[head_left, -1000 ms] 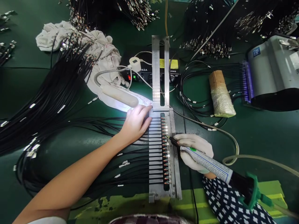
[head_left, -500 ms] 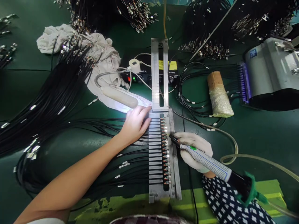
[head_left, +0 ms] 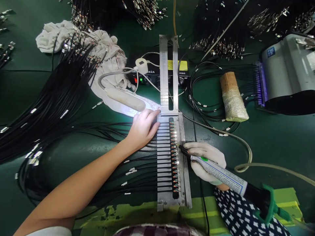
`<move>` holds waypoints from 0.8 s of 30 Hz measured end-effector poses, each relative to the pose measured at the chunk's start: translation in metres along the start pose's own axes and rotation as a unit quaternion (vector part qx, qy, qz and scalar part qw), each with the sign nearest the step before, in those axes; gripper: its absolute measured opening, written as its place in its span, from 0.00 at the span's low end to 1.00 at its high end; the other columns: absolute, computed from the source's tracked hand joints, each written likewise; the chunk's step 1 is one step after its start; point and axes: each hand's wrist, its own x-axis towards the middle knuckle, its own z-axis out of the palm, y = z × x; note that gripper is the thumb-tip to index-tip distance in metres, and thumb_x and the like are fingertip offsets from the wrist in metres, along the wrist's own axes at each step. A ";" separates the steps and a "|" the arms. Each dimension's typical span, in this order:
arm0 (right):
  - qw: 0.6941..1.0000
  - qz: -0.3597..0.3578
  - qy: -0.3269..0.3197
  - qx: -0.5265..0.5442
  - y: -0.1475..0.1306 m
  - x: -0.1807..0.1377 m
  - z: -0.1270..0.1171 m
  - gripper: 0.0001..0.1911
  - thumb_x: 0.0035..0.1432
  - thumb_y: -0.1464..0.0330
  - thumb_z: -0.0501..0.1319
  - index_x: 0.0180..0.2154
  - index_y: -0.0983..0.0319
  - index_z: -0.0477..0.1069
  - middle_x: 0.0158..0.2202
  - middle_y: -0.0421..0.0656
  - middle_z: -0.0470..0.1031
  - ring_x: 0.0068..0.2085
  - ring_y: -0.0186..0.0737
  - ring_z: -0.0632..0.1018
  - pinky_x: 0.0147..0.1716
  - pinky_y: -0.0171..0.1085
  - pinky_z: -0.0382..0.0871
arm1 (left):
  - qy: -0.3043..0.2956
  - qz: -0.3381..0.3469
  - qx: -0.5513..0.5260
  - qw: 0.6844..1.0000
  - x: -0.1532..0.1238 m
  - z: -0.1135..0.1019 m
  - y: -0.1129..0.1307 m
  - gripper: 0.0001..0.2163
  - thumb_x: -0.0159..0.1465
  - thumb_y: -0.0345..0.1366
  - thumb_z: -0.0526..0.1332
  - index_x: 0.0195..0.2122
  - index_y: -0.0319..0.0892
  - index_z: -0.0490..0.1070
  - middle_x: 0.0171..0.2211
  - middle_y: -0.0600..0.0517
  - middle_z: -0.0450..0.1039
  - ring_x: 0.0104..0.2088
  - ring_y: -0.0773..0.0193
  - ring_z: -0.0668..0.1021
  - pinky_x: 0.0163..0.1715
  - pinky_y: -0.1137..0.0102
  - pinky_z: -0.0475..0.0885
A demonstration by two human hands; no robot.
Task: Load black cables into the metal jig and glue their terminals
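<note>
Far left: thick bundle of thin black cables [head_left: 46,95] with small metal ends, spread over the dark green table [head_left: 278,141]. Its upper ends lie on a crumpled white cloth [head_left: 108,62]. Right of that, a beige tube-shaped lamp [head_left: 125,99] on a flexible metal neck, lit, its glow falling on the cloth and the bare left hand [head_left: 144,127]. Left hand part-open, palm down, thumb and forefinger spread against the left edge of a long silver metal jig [head_left: 165,196]; grips nothing. Jig lies near mid-table, its slotted upper section raised away from the wearer. More black cables run into it from the left, ending in a column of small metal connectors [head_left: 175,163] along its slot. Right hand [head_left: 209,152], white-gloved, closed round a white-labelled syringe barrel [head_left: 219,173] with green end cap, slanting down-right. Black tip points at the connectors about midway along the column; contact too small to tell. Beyond the glove, a brown block wrapped in clear film [head_left: 233,98]. Far right, a grey rounded machine [head_left: 287,72], purple light along its left edge.
</note>
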 end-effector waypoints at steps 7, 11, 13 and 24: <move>1.000 0.002 0.004 -0.001 0.001 0.000 0.000 0.11 0.52 0.72 0.64 0.40 0.59 0.75 0.40 0.47 0.83 0.39 0.44 0.84 0.38 0.40 0.81 | 0.001 0.001 0.000 1.000 0.000 0.000 0.000 0.19 0.71 0.39 0.51 0.60 0.40 0.63 0.51 0.43 0.70 0.51 0.52 0.72 0.49 0.59 0.65; 1.000 0.002 0.006 0.002 0.001 0.001 0.001 0.11 0.52 0.72 0.64 0.40 0.59 0.75 0.40 0.47 0.83 0.39 0.45 0.84 0.37 0.40 0.81 | 0.001 0.001 -0.003 1.000 0.000 -0.001 0.000 0.19 0.70 0.39 0.52 0.60 0.40 0.63 0.50 0.43 0.70 0.51 0.51 0.72 0.50 0.58 0.65; 1.000 0.000 0.003 0.001 0.001 0.001 0.001 0.10 0.52 0.72 0.64 0.39 0.60 0.75 0.40 0.47 0.83 0.39 0.44 0.84 0.37 0.39 0.80 | 0.002 0.001 -0.003 1.000 0.000 0.000 0.000 0.19 0.70 0.38 0.52 0.60 0.39 0.64 0.50 0.43 0.70 0.51 0.51 0.73 0.50 0.58 0.65; 1.000 -0.009 -0.012 0.005 0.004 -0.006 -0.001 0.11 0.53 0.70 0.64 0.41 0.60 0.75 0.40 0.48 0.83 0.39 0.44 0.84 0.38 0.40 0.80 | 0.003 0.002 0.001 1.000 0.000 0.000 -0.001 0.19 0.71 0.39 0.52 0.60 0.40 0.63 0.51 0.43 0.70 0.51 0.52 0.72 0.50 0.59 0.65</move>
